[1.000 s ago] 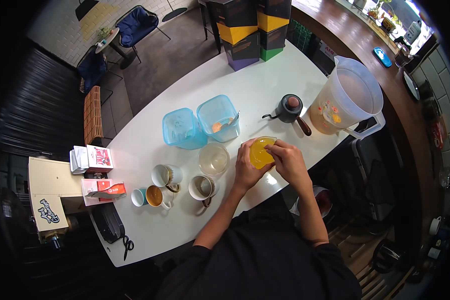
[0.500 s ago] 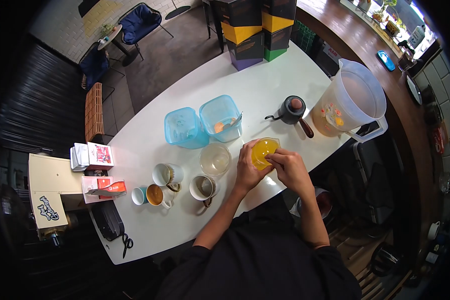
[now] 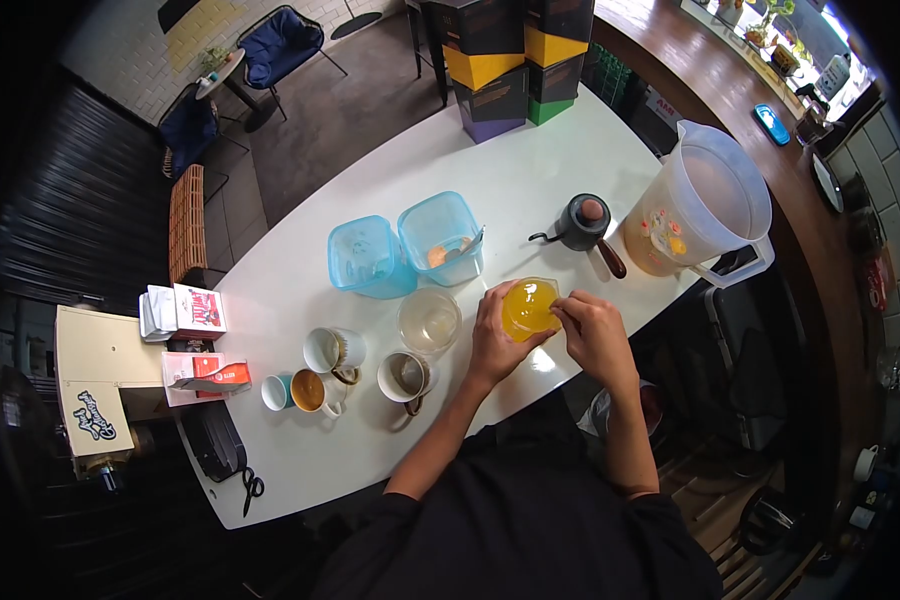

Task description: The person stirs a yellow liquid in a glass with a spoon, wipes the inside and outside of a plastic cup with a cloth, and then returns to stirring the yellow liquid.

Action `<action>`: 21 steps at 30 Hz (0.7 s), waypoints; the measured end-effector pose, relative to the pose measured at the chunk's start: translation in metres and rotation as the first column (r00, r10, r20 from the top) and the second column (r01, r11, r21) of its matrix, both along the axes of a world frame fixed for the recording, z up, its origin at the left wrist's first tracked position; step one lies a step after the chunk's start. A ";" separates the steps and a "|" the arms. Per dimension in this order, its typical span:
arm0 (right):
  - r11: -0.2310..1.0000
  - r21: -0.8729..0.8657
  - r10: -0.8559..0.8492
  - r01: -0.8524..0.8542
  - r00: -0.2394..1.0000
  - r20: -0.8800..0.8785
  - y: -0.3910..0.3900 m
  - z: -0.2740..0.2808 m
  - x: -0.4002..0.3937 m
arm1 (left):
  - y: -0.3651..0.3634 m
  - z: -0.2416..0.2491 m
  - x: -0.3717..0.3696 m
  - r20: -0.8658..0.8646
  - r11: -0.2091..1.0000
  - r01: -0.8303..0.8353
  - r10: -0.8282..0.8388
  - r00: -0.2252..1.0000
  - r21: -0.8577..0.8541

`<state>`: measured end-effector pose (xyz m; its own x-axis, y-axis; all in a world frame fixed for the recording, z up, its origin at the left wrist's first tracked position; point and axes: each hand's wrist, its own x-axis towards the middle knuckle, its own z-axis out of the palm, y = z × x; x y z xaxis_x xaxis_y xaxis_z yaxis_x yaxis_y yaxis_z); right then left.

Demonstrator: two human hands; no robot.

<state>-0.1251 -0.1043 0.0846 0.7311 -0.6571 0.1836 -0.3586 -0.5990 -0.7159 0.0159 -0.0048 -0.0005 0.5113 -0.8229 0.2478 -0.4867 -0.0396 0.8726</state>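
Right hand has shifted to the right since the earlier frame: its fingertips, previously over the middle of the cup, are now at the cup's right rim. Left hand remains gripping the left and near sides of the cup. Right hand is closed, fingertips pinched together; whether they hold a thin tool cannot be told. Cup position: near edge of the white table, right of the clear bowl and on the near side of the black pot. Contact between cup and table is hidden by the hands. Cup contents: yellow liquid, glossy, with a bright reflection toward the far side.
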 end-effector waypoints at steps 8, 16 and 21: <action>0.991 0.095 0.087 -0.099 0.988 0.125 0.002 -0.018 0.015 | 0.001 -0.001 0.001 0.042 1.000 0.004 -0.003 0.999 -0.028; 0.997 -0.060 -0.052 0.057 0.996 0.078 -0.003 -0.011 0.015 | 0.002 0.004 0.003 0.025 1.000 0.012 -0.012 1.000 0.009; 0.999 -0.039 -0.025 0.025 1.000 0.007 -0.003 -0.004 0.003 | 0.004 0.005 0.007 -0.001 0.999 0.033 -0.033 0.999 0.026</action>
<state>-0.1219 -0.1070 0.0801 0.7132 -0.6673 0.2147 -0.3690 -0.6178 -0.6944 0.0225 -0.0013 0.0047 0.4834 -0.8457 0.2261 -0.4880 -0.0459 0.8716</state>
